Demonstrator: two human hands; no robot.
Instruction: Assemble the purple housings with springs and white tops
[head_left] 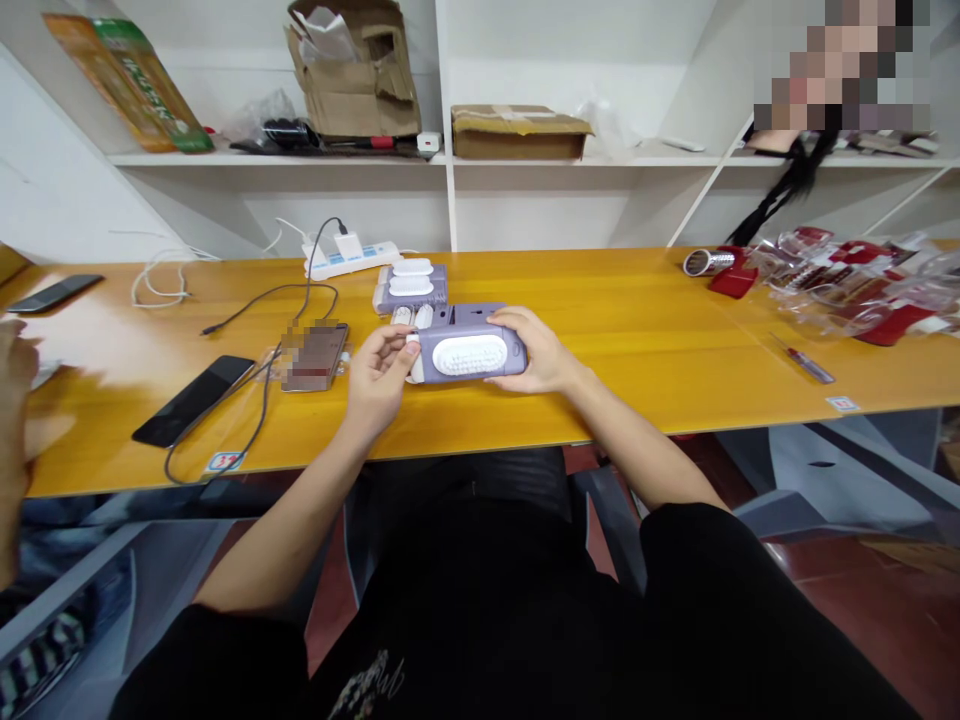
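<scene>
In front of me, just above the table, is a purple-grey box [480, 355] with a white, textured oval on its face. My right hand [538, 350] grips its right end, thumb on top and fingers below. At the left end, which looks open, my left hand [384, 378] is closed, pinching a small white piece [412, 345]; I cannot tell whether it is a flap or part of the contents. Directly behind lie similar purple-grey packs [412, 300] with white oval shapes.
Phones [193, 400], a grey cable [264, 410] and a power strip [352, 262] occupy the left side. A screwdriver [802, 358], metal grater drum [707, 262] and bagged red parts [862, 285] lie right. Another person's hand [15, 390] is at far left. White shelves [555, 210] stand behind.
</scene>
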